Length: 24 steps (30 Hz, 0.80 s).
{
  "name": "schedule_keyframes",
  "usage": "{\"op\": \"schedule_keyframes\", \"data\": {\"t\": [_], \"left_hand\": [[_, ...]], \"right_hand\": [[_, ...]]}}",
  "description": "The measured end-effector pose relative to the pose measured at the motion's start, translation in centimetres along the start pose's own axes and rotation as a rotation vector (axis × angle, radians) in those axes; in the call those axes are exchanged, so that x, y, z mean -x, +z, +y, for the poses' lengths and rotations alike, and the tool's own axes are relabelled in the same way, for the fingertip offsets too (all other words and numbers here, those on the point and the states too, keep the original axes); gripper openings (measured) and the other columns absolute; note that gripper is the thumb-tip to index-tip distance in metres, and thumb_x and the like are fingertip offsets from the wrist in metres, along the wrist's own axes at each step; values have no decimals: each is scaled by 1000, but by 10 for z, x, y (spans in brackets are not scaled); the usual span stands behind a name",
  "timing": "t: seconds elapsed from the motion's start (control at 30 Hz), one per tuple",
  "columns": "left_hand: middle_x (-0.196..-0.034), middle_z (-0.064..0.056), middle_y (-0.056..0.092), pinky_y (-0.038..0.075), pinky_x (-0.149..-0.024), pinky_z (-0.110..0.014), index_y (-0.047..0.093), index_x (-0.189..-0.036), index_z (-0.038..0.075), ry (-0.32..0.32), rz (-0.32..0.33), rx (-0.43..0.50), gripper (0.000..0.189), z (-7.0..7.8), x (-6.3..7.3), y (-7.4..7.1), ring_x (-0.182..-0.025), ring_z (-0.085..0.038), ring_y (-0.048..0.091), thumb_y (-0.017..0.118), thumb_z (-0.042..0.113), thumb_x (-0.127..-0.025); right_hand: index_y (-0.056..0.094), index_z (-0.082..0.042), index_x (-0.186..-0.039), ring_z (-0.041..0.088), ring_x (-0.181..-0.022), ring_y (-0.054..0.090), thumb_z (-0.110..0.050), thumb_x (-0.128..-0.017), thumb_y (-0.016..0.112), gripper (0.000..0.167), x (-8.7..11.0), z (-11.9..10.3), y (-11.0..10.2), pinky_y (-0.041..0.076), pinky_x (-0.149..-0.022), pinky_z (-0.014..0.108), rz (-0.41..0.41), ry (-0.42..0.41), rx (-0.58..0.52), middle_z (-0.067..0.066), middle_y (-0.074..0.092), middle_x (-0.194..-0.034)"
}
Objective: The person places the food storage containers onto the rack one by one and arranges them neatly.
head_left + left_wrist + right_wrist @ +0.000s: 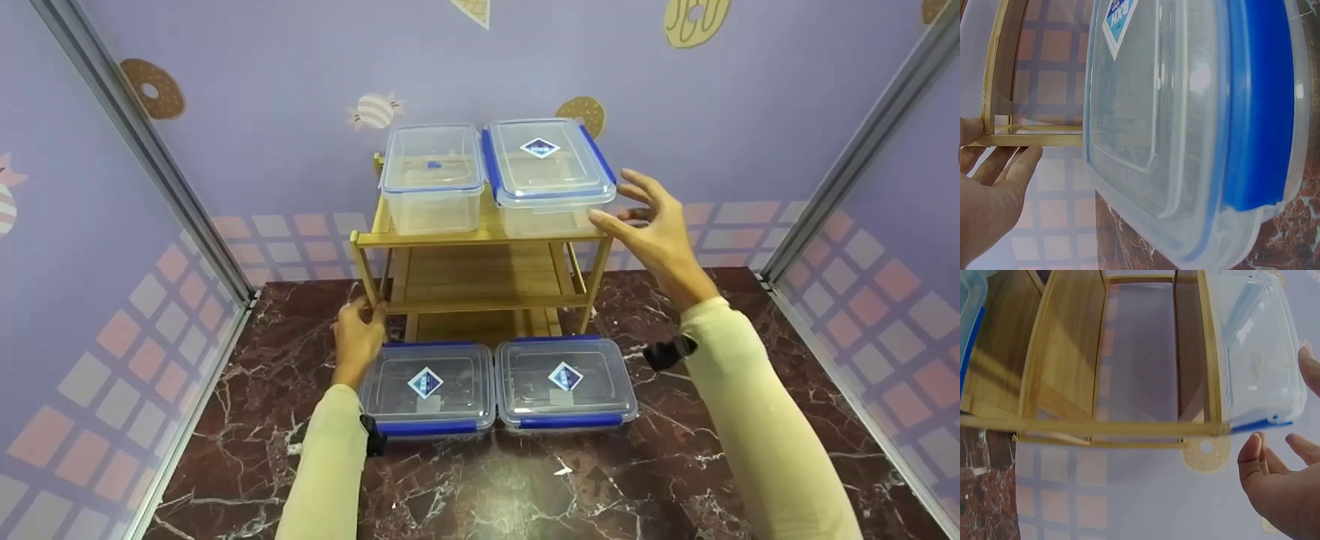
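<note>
My left hand (358,334) is at the front left post of a wooden shelf rack (480,271); in the left wrist view its thumb and fingers (1023,163) pinch the post from both sides. My right hand (656,229) is beside a clear lidded box (551,180) on the top shelf, thumb near its front corner and loosely bent fingers by its right edge. In the right wrist view those fingers (1251,458) stand a little off the box's blue clip. Another clear box (433,176), its lid edged in blue, sits left of it on the same shelf.
Two flatter clear boxes with blue clips, a left one (401,375) and a right one (600,375), lie side by side on the dark marbled surface (480,487) before the rack. Purple patterned walls (285,90) enclose the back and both sides.
</note>
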<state>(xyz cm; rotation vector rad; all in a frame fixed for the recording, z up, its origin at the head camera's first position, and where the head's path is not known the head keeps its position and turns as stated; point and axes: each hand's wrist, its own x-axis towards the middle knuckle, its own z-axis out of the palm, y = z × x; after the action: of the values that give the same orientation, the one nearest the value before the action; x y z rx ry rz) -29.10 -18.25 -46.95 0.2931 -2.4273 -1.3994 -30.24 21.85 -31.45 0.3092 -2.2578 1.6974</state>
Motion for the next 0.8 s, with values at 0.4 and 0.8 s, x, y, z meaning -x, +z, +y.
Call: {"op": "schedule_keyframes", "data": {"t": [0.4,0.8], "left_hand": [[-101,-19,73,49,-91,-48,71,-118,5,5,12,-13,25,-3,0,-2,-84,-34,70,62,22,-101],[-103,-20,73,49,-94,-49,70,-119,3,-1,8,4,27,-2,0,1,-84,-37,70,63,22,-101]], "right_hand": [[50,-4,-143,25,-106,62,-35,-87,81,71,46,57,-21,53,-88,27,-116,48,144,15,57,-140],[63,1,-128,28,-96,66,-33,-81,87,63,78,126,-5,56,-83,39,-247,98,258,17,68,-120]]}}
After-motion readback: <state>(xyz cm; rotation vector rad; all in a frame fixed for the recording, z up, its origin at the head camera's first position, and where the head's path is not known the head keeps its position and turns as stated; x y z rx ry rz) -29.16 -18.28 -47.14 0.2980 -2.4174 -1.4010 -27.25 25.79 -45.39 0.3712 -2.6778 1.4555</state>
